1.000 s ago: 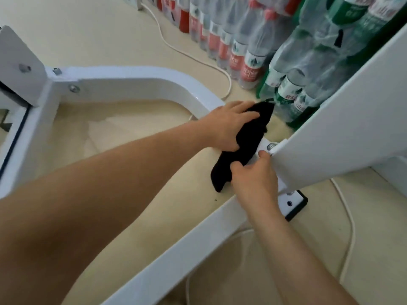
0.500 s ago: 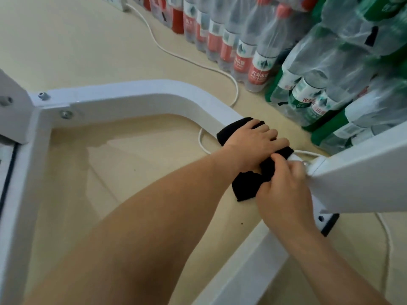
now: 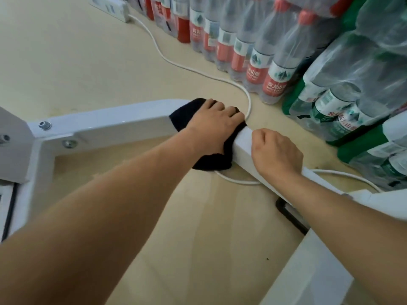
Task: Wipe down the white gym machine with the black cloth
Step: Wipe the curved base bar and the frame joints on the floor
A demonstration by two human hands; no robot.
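the black cloth (image 3: 184,116) is draped over the rounded bend of the white gym machine (image 3: 110,124), where the low frame tube turns from the far rail toward the near right. it is wrapped across the top of the tube, with one end showing past the knuckles on the far left and the other end hanging down the near face of the tube to the floor (image 3: 66,51).

the left hand (image 3: 212,126) is laid squarely on top of the cloth. its fingers are bent over the far edge of the tube, so that the cloth is gripped and pressed against the metal. the thumb is hidden beneath the palm.

the right hand (image 3: 276,154) is placed on bare white tube just beside the cloth, on its right, close to the cloth's edge. its fingers are curled, knuckles up. whether the tube is truly clasped or only leaned on cannot be told. no part of the cloth is seen under this hand.

two bolts (image 3: 45,125) are seen at the frame's left joint. a white cable (image 3: 176,62) is run across the floor from a power strip (image 3: 110,7), passing under the tube near the cloth. shrink-wrapped packs of water bottles (image 3: 275,69) are stacked along the far right.
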